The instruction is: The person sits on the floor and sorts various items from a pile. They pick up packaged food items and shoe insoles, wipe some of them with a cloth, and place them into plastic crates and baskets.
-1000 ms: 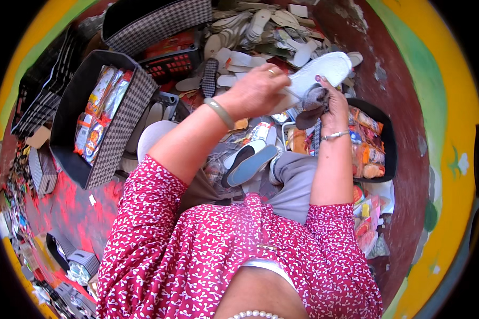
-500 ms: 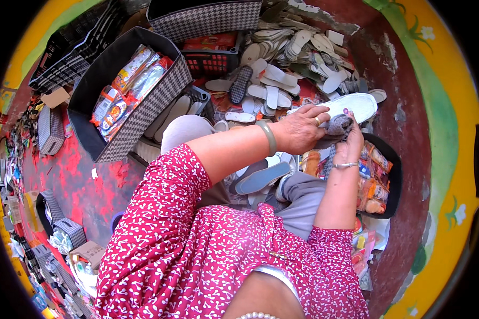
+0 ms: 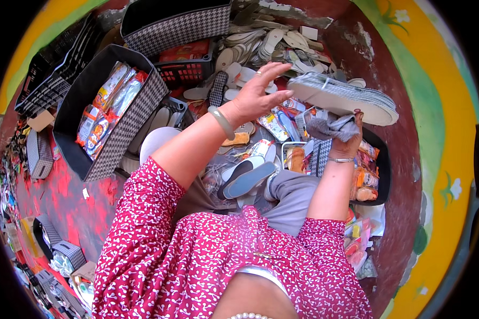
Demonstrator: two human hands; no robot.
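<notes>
My right hand (image 3: 347,133) is closed round a bunched grey cloth (image 3: 332,127). Its fingertips are at the near edge of a thick stack of shoe soles (image 3: 343,98), which is held up and tilted. White-grey layers show along the stack's edge, and a thin pale strand seems to cross it. To the left of the stack, my left hand (image 3: 261,95) is open with fingers spread, apart from the stack. Under my arms lie blue-grey soles (image 3: 250,179) next to my legs.
A houndstooth bin (image 3: 127,122) with packaged goods stands at left, and another houndstooth bin (image 3: 178,32) behind. Loose pale soles (image 3: 274,42) heap at the back. A black bin (image 3: 380,170) with orange packages sits at right, near the red wall (image 3: 410,154).
The stack of soles has tipped so its layered edge shows. My left hand has come away from it to the left, fingers spreading. My view has shifted slightly.
</notes>
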